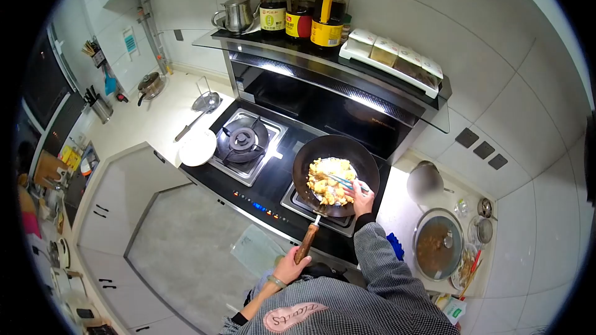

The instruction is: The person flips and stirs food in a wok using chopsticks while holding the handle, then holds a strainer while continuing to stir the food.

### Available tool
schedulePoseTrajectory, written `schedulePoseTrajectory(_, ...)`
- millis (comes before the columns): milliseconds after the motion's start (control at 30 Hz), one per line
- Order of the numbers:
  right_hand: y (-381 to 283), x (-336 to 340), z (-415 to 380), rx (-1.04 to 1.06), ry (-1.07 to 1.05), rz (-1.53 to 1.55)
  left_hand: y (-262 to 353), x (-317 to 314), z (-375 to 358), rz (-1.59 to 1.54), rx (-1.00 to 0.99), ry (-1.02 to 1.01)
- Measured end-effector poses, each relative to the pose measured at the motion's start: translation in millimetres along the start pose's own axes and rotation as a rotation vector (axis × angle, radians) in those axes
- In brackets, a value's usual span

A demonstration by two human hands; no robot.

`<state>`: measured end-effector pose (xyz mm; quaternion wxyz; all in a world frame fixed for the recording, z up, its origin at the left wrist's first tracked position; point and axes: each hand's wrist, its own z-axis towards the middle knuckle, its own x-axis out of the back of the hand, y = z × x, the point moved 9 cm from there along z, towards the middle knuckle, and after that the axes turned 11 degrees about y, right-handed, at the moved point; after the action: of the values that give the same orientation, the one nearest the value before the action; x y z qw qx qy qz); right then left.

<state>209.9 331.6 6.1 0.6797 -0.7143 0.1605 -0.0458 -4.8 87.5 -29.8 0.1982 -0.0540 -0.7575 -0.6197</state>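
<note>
A dark wok sits on the right burner of the black stove, with yellow and white pieces of food in its middle that look like egg. My left hand is wrapped round the wok's wooden handle near the stove's front edge. Over the wok's right side, my right hand is closed on blue chopsticks. Their tips reach into the food. A bracelet shows on my left wrist.
The left burner is bare metal, with a white plate and a ladle beside it. Sauce bottles, a steel pot and a spice box stand on the shelf above. A lidded pan lies at right.
</note>
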Motion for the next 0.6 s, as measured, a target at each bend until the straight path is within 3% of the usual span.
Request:
schedulePoseTrajectory(67,-17.1,3.7,-4.2,0.122,0.050,-0.085,3.8,1.3,-1.4,0.024,0.003,-0.002)
schedulePoseTrajectory(267,2.4,-14.5,-11.1,0.173,-0.075,-0.218,-10.5,-7.5,-0.9,-0.043,0.108,-0.066)
schedulePoseTrajectory(400,-16.0,-21.7,-27.7,0.191,-0.172,-0.367,4.0,0.4,-1.9,0.032,0.026,-0.020)
schedulePoseTrajectory(500,-31.4,-17.4,-32.5,0.191,-0.080,-0.318,4.4,0.3,-2.3,-0.004,0.045,-0.018)
schedulePoseTrajectory(600,-32.6,-26.6,-33.7,0.241,-0.146,-0.357,3.9,-0.1,-2.1,0.019,0.057,-0.017)
